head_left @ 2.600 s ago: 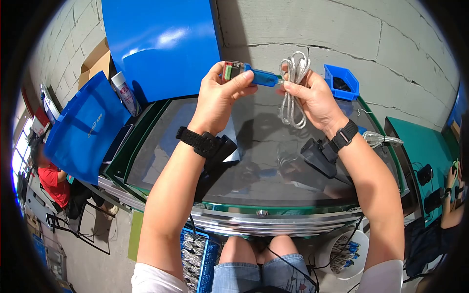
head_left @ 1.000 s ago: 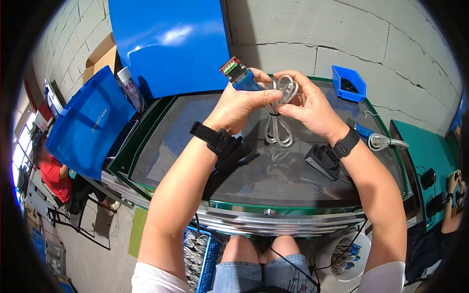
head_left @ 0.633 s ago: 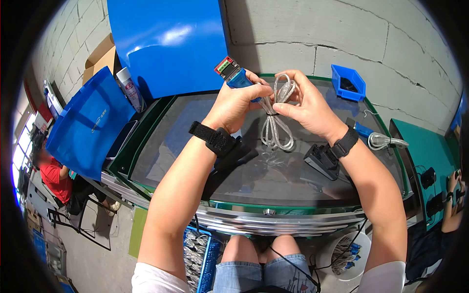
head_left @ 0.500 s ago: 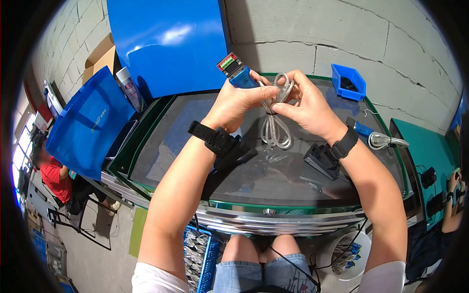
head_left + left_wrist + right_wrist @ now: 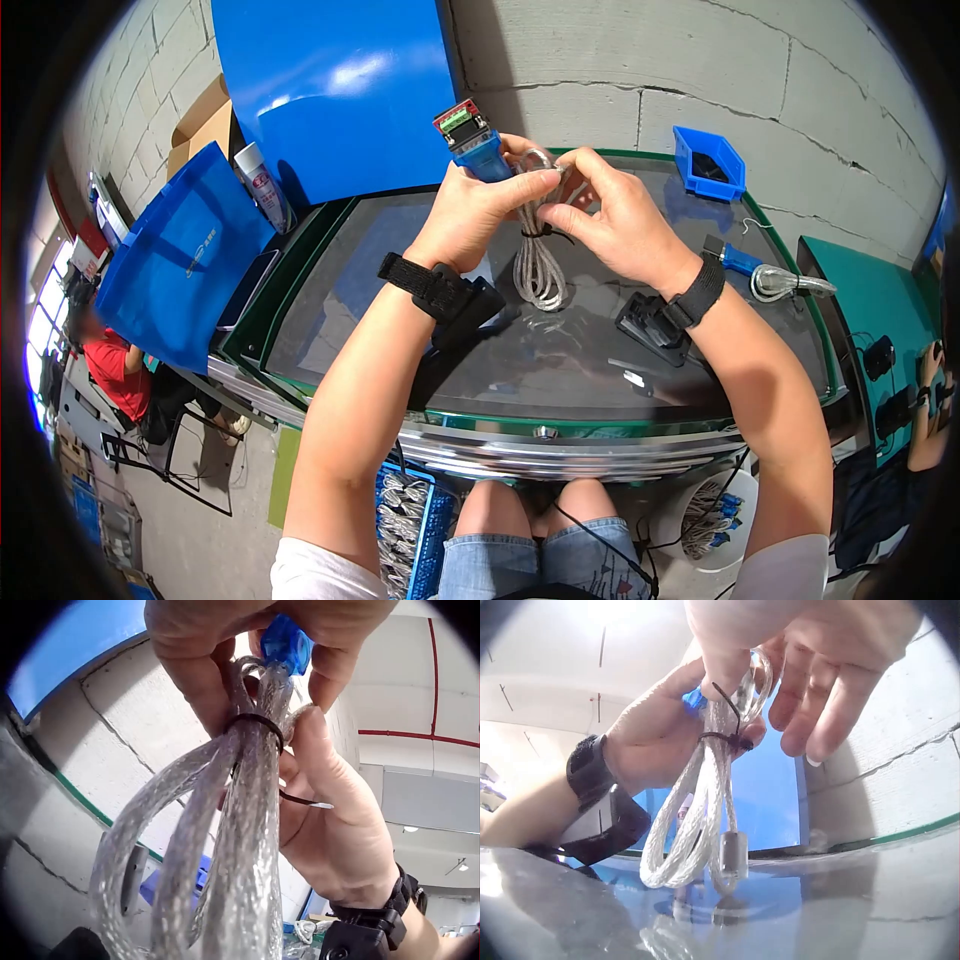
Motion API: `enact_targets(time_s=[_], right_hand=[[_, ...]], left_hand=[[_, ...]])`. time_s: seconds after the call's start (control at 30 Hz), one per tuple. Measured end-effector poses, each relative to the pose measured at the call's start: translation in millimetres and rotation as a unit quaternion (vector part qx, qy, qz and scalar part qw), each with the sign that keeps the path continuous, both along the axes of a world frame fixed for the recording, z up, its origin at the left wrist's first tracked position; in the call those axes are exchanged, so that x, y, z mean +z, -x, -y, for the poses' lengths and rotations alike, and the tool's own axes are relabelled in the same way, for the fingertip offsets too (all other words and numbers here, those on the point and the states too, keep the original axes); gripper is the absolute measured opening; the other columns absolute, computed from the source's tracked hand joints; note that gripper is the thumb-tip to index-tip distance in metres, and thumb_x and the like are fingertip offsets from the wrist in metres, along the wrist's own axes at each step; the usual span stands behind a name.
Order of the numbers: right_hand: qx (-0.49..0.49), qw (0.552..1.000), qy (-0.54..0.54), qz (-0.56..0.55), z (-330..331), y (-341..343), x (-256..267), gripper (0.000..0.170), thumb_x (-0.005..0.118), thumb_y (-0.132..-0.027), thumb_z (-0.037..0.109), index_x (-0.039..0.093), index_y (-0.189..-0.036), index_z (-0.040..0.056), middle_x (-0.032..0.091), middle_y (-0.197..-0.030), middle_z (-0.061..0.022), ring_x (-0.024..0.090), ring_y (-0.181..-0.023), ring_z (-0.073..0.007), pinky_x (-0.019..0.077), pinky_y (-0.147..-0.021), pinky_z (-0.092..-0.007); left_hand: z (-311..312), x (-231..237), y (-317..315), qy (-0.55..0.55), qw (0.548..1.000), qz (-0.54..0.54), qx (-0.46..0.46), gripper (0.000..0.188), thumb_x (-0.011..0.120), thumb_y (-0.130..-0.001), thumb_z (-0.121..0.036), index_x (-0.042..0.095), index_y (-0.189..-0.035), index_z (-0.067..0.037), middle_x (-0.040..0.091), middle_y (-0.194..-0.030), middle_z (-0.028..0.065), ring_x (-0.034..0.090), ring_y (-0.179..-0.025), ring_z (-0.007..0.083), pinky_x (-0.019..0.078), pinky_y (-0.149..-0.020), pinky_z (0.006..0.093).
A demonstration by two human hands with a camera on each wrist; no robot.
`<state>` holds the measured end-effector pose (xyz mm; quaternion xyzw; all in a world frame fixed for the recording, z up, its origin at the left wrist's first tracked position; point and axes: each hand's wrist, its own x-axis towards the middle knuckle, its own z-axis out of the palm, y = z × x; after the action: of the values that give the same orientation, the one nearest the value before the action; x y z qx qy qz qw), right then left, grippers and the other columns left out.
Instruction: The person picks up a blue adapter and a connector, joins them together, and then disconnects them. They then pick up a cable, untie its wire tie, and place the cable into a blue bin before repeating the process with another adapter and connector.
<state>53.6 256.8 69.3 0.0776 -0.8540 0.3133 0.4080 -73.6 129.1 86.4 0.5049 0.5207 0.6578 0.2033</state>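
Note:
In the head view my left hand [image 5: 478,210] grips a blue adapter plug [image 5: 482,156] topped by a small red-edged board with a green terminal block [image 5: 455,119]. Its clear braided cable [image 5: 540,272] is coiled and hangs in loops below my hands. A dark twist tie [image 5: 256,720] binds the coil near the plug, one loose end sticking out. My right hand [image 5: 628,222] pinches the bundle by the tie, thumb and forefinger together, other fingers spread in the right wrist view. A grey cylinder [image 5: 733,853] on the cable dangles low, close over the glossy tabletop.
Another coiled adapter cable [image 5: 775,280] lies at the table's right. A blue bin [image 5: 708,165] sits at the back right; a spray can [image 5: 263,190] stands left. Below are a blue basket [image 5: 432,530] and a white bucket [image 5: 738,552] of cables. Other people sit at both sides.
The plug has turned from lying sideways to pointing up left, my left hand shifting from its terminal end to its cable end. Plug and bundle have lately moved slightly left; my right hand pinches near the tie.

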Motion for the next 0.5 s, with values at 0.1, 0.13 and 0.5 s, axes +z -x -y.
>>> enact_targets(time_s=[0.1,0.13,0.5], right_hand=[[0.010,0.998,0.028,0.049,-3.2,-2.6,1.4,0.026,0.066,-0.086,0.019,0.052,-0.099,0.0018,0.062,-0.084,-0.0078,0.060,-0.068,-0.0132,0.0501,-0.061,-0.0273],[0.045,0.989,0.119,0.073,-2.8,-3.4,2.7,0.022,0.064,-0.087,0.018,0.053,-0.099,0.0021,0.062,-0.083,-0.0069,0.060,-0.066,-0.0119,0.0501,-0.060,-0.0259],[0.109,0.952,0.284,0.034,1.0,-6.3,5.6,0.016,0.057,-0.090,0.007,0.053,-0.103,0.0000,0.063,-0.088,-0.0091,0.063,-0.074,-0.0117,0.0527,-0.064,-0.0239]], left_hand=[[-4.2,-4.2,7.7,-0.005,0.998,0.055,0.001,0.026,0.078,-0.073,-0.018,0.057,-0.088,-0.013,0.059,-0.080,-0.0040,0.055,-0.071,0.0067,0.0400,-0.059,0.0234],[-4.1,-3.8,7.4,-0.005,0.998,0.056,0.002,0.026,0.078,-0.073,-0.018,0.057,-0.088,-0.013,0.059,-0.080,-0.0040,0.055,-0.071,0.0067,0.0400,-0.059,0.0234],[-1.2,-2.0,7.4,-0.006,1.000,0.023,0.003,0.022,0.073,-0.078,-0.016,0.057,-0.091,-0.009,0.060,-0.085,-0.0003,0.058,-0.082,0.0102,0.0467,-0.076,0.0275]])
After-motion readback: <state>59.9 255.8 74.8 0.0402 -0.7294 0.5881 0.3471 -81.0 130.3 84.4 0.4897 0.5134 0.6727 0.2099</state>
